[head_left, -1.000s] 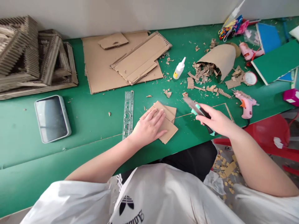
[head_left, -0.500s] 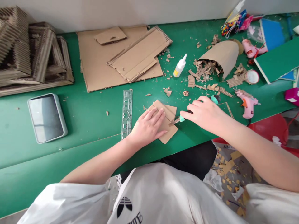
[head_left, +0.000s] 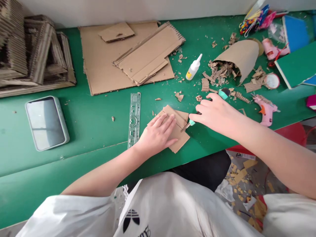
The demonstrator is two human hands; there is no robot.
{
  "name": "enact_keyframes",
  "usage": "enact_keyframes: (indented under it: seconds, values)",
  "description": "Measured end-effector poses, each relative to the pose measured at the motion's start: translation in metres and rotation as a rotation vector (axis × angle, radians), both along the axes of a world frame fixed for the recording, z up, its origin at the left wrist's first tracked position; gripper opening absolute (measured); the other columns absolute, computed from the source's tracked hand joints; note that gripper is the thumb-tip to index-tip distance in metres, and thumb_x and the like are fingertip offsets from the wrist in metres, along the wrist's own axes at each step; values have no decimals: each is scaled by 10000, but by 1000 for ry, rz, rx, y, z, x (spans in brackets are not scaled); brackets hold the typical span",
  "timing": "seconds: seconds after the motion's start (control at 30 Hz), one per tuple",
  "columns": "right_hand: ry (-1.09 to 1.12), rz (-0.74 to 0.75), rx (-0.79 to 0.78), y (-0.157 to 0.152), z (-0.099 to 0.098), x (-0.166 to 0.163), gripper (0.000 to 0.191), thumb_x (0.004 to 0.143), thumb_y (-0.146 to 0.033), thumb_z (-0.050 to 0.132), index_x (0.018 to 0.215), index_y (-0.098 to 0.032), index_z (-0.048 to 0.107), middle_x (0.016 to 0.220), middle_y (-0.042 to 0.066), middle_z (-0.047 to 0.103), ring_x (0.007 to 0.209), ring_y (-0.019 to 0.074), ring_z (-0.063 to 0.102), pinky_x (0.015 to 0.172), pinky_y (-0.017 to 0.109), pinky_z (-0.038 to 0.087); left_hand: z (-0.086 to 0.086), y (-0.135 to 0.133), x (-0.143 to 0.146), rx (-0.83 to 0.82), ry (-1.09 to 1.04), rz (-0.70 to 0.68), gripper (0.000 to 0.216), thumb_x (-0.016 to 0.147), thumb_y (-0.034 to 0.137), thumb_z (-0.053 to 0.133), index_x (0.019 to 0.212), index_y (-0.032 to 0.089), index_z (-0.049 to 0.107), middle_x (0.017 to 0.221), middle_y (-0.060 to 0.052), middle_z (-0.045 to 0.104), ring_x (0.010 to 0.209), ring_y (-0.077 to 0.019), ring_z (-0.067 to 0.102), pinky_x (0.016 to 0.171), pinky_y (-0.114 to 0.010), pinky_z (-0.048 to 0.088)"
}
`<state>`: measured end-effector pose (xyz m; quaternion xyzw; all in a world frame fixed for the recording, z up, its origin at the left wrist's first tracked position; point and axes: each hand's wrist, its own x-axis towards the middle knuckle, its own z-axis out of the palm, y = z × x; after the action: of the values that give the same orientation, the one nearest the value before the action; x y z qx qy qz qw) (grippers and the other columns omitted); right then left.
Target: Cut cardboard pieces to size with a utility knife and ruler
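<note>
My left hand (head_left: 159,133) lies flat with its fingers stretched over small pieces of cardboard (head_left: 181,140) near the table's front edge. In my right hand (head_left: 213,112) is a utility knife (head_left: 224,93) with a turquoise and black handle, the fingers wrapped round it. Its blade points left and down, with the tip at the cardboard just right of my left fingers. The middle of the handle is hidden by my hand. Left of the cardboard, a clear plastic ruler (head_left: 134,118) reaches close to my left wrist.
Beyond my hands are large cardboard sheets (head_left: 98,72), a white glue bottle (head_left: 194,68) and a curved cardboard piece (head_left: 240,56) with scraps. A pink glue gun (head_left: 266,110) lies right, a phone (head_left: 46,123) left. Corrugated cardboard frames (head_left: 44,52) stand at the back left.
The knife in my right hand is tilted a little differently, its handle end swung slightly away from me and leftward. My left hand stays on the cardboard. The whole view has shifted slightly.
</note>
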<state>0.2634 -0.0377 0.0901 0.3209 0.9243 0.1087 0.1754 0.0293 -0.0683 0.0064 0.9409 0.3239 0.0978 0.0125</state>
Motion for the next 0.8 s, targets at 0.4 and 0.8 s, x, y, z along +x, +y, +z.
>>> enact_keyframes:
  seconds: [0.4, 0.8]
  values:
    - [4, -45, -106, 11, 2, 6, 290, 833, -27, 449, 923, -248, 614, 759, 6, 581, 801, 193, 519, 874, 396, 265, -1, 0, -1, 41, -19, -3, 612, 917, 519, 390, 1317, 70, 498, 1365, -91, 510, 1221, -308, 491, 1040, -422, 421]
    - [35, -63, -158, 11, -5, 9, 322, 844, -22, 424, 976, -249, 612, 784, 16, 570, 816, 197, 501, 897, 401, 268, -2, 0, -1, -1, -29, -8, 617, 913, 511, 402, 1333, 65, 477, 1381, -101, 492, 1240, -316, 468, 1060, -435, 400]
